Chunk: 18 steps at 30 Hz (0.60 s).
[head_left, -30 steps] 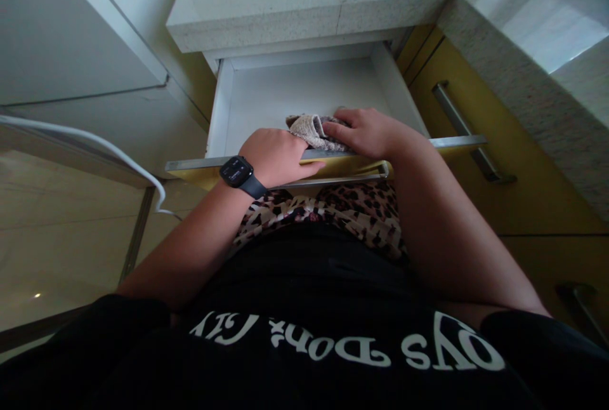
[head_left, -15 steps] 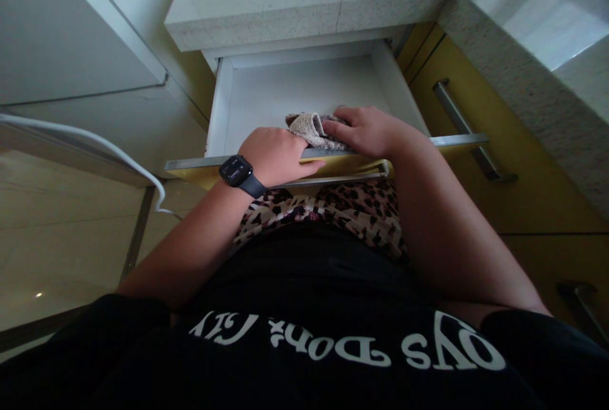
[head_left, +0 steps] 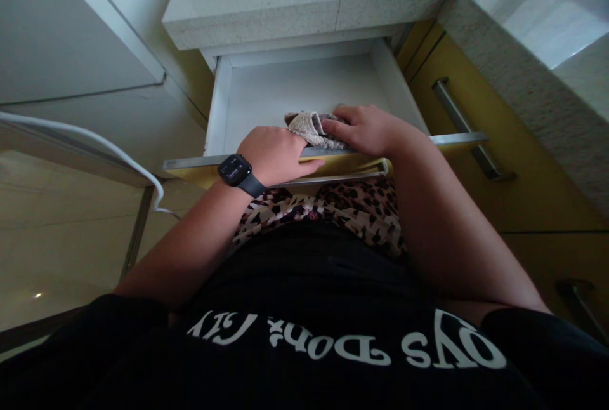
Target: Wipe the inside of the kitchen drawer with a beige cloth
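A white-lined drawer [head_left: 304,83] with a yellow front stands pulled out before me. My left hand [head_left: 275,155] is hooked over the top edge of its front, thumb outside and fingers inside, where they are mostly hidden. Just behind that edge my right hand [head_left: 364,129] grips a crumpled, grey-beige cloth [head_left: 309,127] with a rough weave. The cloth lies against the inner side of the drawer front and touches my left fingers. Part of it is covered by my right hand.
A speckled stone countertop [head_left: 266,26] overhangs the drawer and turns toward me on the right. Yellow cabinet doors with a metal handle [head_left: 450,105] stand at right. A white cable [head_left: 90,134] hangs at left beside a pale cabinet [head_left: 71,29].
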Tool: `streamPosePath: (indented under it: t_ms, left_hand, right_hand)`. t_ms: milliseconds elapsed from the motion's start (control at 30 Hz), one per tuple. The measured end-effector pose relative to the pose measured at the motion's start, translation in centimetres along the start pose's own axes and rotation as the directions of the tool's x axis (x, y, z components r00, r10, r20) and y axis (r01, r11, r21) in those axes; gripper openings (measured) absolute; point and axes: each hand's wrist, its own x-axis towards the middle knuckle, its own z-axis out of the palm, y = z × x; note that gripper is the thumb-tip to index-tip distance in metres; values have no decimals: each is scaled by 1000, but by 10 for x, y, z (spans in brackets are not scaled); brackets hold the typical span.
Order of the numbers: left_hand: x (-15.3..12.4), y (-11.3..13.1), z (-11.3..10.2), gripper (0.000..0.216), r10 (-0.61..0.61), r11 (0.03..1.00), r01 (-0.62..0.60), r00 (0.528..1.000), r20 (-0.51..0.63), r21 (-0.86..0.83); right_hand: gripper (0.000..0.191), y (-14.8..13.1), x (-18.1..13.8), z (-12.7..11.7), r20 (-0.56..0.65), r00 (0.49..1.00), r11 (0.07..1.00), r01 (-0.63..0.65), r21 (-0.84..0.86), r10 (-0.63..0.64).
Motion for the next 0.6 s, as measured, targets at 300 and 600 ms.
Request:
streamPosePath:
  t_ms: [300,600]
  left_hand:
    - [1,0,0,68,-16,999,17,1000,9,-28]
    - [0,0,2,68,-18,1000,18,1000,-6,-13]
  right_hand:
    - [69,-2,0,-1,1,1000,1000,-16,-9,16]
    - [69,-1,0,1,-10,1000,1000,3,-4,-3]
